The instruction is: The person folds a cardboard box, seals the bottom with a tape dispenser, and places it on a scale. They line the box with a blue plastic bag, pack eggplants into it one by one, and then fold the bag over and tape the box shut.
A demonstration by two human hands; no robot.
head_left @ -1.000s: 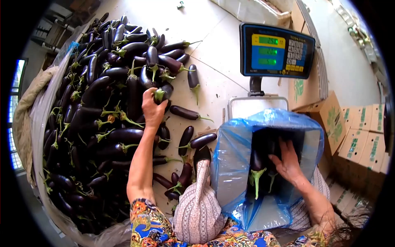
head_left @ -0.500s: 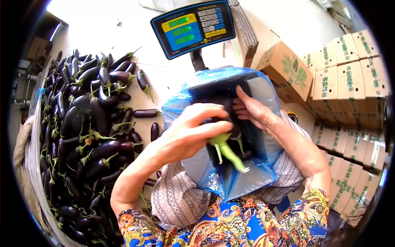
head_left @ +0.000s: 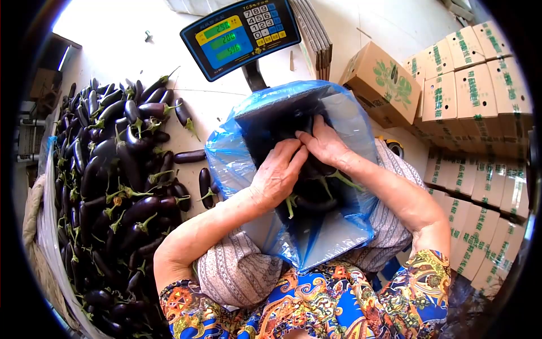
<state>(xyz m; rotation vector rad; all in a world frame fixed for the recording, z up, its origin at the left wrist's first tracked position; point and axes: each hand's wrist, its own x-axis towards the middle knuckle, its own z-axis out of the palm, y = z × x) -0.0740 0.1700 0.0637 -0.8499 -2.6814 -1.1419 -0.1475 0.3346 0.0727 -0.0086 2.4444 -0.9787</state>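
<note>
A box lined with a blue plastic bag (head_left: 223,155) stands in front of my body, with dark purple eggplants (head_left: 316,204) inside, their green stems pointing toward me. My left hand (head_left: 279,169) reaches into it with fingers bent down around an eggplant, whose body is mostly hidden in the dark interior. Beside it, my right hand (head_left: 327,144) curls over the eggplants too, its thumb close to the left fingertips. Behind the box rises a scale display (head_left: 240,37) with lit green digits.
To the left lies a large heap of eggplants (head_left: 130,164), a few lying loose (head_left: 189,156) on the floor near the box. A printed carton (head_left: 381,85) sits right of the scale, with stacked cartons (head_left: 474,90) further right. Flattened cardboard (head_left: 316,42) leans behind.
My left hand has lowered an eggplant with a thick green stem into the box. The right hand has moved inward beside it. The view has shifted slightly, and the display digits now read clearly.
</note>
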